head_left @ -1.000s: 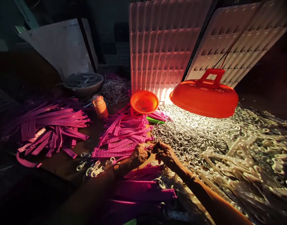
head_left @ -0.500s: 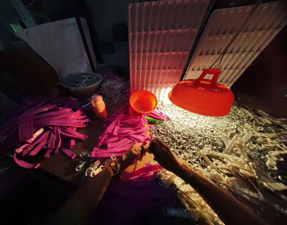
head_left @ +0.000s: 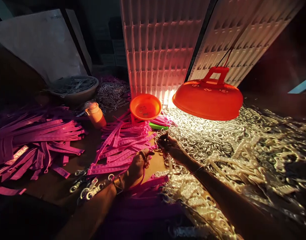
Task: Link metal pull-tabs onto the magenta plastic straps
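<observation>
My left hand (head_left: 139,164) is closed over the bare strip of tabletop, its fingers wrapped round a narrow pink strap (head_left: 143,175) that hangs below them. To its right, my right hand (head_left: 169,146) reaches the near edge of a heap of shiny metal rings (head_left: 205,136). Its fingers are curled together in shadow, and what they hold, if anything, is hidden. Just beyond my left hand lies a pile of flat pink straps (head_left: 125,140). Several loose metal pieces (head_left: 91,188) lie beside my left wrist.
A red lamp shade (head_left: 209,100) hangs low over the rings. Behind the straps stand an orange bowl (head_left: 146,106) and an orange bottle (head_left: 95,115); a green object (head_left: 158,126) lies near. More pink straps (head_left: 40,136) are left, with a filled basin (head_left: 75,90) behind. Ribbed panels (head_left: 165,46) stand upright.
My hands, which were together, are now apart. The right one has moved away to the ring heap, while the left keeps its strap. The whole view has shifted slightly.
</observation>
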`<state>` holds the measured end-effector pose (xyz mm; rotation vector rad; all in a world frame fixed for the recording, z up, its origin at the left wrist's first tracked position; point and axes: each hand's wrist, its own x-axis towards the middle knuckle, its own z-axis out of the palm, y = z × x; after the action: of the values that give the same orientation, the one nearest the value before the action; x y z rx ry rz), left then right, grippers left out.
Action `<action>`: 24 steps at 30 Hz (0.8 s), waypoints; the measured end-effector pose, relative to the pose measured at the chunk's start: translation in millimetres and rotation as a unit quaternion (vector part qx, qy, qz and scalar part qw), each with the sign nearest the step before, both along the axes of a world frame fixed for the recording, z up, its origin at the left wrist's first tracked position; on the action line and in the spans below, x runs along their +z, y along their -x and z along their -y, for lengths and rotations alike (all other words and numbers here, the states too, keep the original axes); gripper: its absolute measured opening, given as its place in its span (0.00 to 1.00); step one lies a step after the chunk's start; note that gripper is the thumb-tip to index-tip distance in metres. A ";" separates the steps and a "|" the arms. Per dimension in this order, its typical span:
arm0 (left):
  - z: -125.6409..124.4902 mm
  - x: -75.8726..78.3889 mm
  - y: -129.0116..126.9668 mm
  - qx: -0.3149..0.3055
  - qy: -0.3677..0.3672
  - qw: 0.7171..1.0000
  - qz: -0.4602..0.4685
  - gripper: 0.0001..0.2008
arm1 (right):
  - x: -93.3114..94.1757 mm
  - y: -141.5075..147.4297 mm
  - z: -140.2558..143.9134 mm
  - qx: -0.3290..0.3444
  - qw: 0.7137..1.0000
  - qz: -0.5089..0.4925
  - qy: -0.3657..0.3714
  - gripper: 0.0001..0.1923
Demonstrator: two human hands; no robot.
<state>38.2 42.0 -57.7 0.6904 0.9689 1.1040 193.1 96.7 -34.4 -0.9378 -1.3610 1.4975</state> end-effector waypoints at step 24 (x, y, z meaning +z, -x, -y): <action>22.9 11.5 -3.3 -0.018 -0.091 0.991 -0.094 0.18 | -16.9 15.8 35.7 -0.011 0.985 0.120 -0.124 0.06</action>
<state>41.4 19.1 -46.2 0.9699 1.0181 1.1187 177.3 61.0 -51.3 -0.9917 -1.6611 1.1907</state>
